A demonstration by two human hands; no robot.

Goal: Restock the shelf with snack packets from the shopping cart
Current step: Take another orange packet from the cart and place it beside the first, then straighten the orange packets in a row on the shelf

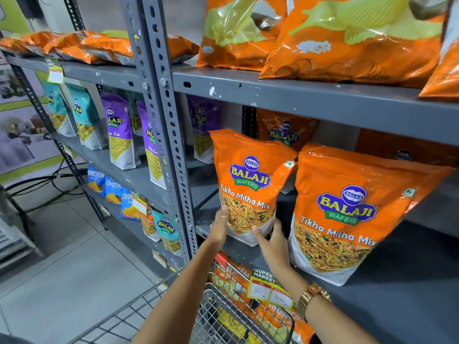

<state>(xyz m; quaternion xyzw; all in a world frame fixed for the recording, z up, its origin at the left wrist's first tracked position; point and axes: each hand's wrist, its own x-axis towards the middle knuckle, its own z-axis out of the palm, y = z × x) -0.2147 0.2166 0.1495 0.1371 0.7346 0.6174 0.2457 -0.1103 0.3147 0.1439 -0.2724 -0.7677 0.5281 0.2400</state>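
Note:
An orange Tikha Mitha Mix packet stands upright on the grey middle shelf, near its left end. My left hand presses flat against the packet's lower left edge. My right hand grips its bottom right corner, thumb on the front. A second, larger-looking orange packet of the same kind leans on the shelf just to the right. More orange packets stand behind them. The wire shopping cart sits below my arms with orange packets inside.
Big orange bags lie on the top shelf. A perforated grey upright borders the bay on the left. Purple and teal packets fill the neighbouring rack. A price tag hangs on the shelf edge. Cables lie on the tiled floor at left.

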